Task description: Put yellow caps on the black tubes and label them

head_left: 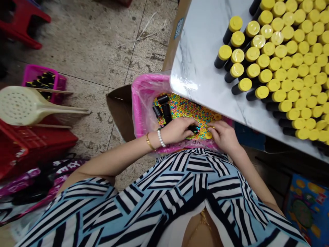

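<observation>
Over a pink bin [138, 109] lined with clear plastic, both my hands work above many small coloured beads [185, 108]. My left hand [178, 130] is closed round a black tube [193, 129], whose open end shows coloured beads. In my right hand [223, 134], thumb and fingers pinch a yellow cap [211, 126], close beside the tube. Several loose black tubes [166, 110] lie on the beads at the bin's left side. More yellow caps [216, 116] lie at its right, partly under the table edge.
A marble-patterned table [203, 68] overhangs the bin at the right, bearing rows of black tubes with yellow caps [280, 65]. At left are a pale perforated ladle [20, 105], a small pink basket [58, 82] and a red stool [23, 20]. An open cardboard flap [119, 109] adjoins the bin.
</observation>
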Available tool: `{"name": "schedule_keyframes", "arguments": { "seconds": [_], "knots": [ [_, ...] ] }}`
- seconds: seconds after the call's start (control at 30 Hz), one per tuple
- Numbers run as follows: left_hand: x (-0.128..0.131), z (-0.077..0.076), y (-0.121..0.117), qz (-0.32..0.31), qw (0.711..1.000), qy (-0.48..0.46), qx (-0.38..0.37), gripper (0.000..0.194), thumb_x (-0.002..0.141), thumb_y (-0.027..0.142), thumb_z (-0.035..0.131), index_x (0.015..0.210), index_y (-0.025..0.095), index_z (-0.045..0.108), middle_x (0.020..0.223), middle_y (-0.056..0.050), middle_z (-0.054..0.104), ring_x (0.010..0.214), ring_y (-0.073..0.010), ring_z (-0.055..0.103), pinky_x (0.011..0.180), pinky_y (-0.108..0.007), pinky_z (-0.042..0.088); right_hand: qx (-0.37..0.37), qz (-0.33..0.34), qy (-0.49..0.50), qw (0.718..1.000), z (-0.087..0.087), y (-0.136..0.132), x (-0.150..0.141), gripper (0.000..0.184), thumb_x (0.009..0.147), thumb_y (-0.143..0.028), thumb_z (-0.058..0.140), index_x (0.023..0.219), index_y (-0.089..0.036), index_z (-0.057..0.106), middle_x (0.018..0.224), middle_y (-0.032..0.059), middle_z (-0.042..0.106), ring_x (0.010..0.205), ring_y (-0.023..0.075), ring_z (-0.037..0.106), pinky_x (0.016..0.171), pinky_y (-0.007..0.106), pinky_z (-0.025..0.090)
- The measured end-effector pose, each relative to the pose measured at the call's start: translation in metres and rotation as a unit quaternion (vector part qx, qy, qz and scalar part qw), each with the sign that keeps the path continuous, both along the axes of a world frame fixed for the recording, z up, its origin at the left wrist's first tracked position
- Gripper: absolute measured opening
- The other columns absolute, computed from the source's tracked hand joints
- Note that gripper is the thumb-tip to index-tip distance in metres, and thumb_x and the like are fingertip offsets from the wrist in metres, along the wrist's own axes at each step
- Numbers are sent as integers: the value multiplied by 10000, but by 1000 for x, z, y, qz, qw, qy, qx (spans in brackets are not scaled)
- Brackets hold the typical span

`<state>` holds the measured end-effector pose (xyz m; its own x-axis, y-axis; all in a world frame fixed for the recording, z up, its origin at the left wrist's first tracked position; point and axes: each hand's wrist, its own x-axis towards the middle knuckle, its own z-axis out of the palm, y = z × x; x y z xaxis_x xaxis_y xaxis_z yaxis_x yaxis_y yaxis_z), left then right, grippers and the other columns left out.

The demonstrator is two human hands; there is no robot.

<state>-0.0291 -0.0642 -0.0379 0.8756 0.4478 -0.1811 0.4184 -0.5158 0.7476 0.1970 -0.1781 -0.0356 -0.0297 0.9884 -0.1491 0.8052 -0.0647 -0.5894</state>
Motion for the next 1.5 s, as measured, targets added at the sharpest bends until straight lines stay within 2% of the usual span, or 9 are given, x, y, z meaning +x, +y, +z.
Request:
{"name": "schedule_keyframes", "arguments": {
  "seconds": [0.2,0.27,0.37,0.5,0.6,0.9,1.2,1.33,1.5],
  "knots": [
    [-11,9,4,39,985,-82,-149,342,864,165,660,1205,183,637,1042,-34,733,861,-141,686,804,-254,541,14,-17,47,999,4,-5,9,248,979,-304,578,1140,-209,741,1038,90,740,941,221,695,866,347,548],
    [-14,11,4,33,982,-108,-154,379,884,202,670,1260,194,629,1065,-44,739,893,-151,699,824,-265,553,17,-17,55,998,7,-5,8,242,969,-323,601,1131,-208,741,995,81,743,875,213,698,810,334,549],
    [-17,10,7,22,995,-91,-40,374,918,189,633,1292,203,645,1163,-82,732,1051,-193,694,969,-332,538,54,-27,40,997,9,-5,6,220,972,-304,599,1100,-197,741,1026,91,755,921,223,707,852,347,550],
    [-21,6,10,28,993,60,98,317,899,162,630,1209,171,693,1101,-109,729,1041,-225,687,968,-352,534,58,-31,36,997,10,-4,3,205,978,-290,592,1078,-198,745,1019,88,761,910,218,709,854,345,550],
    [-23,7,9,19,981,139,132,294,885,195,658,1175,166,701,1050,-100,723,1009,-227,684,933,-335,535,50,-26,37,998,13,-1,0,199,978,-282,583,1063,-206,747,1001,82,760,903,218,708,854,347,548],
    [-22,10,5,-1,959,216,182,187,896,283,665,1001,129,676,981,-115,705,941,-252,692,818,-327,537,52,-39,76,995,20,5,-5,188,962,-279,602,1039,-200,754,994,87,748,881,207,689,806,331,540],
    [-24,1,15,28,996,79,14,360,854,265,764,1180,142,671,1109,-83,734,1036,-220,691,947,-308,519,-16,-70,200,977,28,4,-3,199,947,-337,655,1057,-209,761,929,62,707,743,161,647,642,277,513],
    [-28,-6,16,40,996,83,9,339,827,241,779,1132,125,689,1072,-99,740,990,-235,691,907,-325,522,-56,-113,247,961,23,3,-3,211,923,-364,692,1056,-216,762,974,64,710,698,142,638,597,258,515],
    [-29,4,15,66,996,-8,-60,355,818,148,744,1165,160,671,966,-33,734,824,-154,669,802,-265,511,-119,-138,372,910,35,3,-7,203,891,-358,743,1041,-223,759,870,35,719,605,123,631,567,250,529]
  ]
}}
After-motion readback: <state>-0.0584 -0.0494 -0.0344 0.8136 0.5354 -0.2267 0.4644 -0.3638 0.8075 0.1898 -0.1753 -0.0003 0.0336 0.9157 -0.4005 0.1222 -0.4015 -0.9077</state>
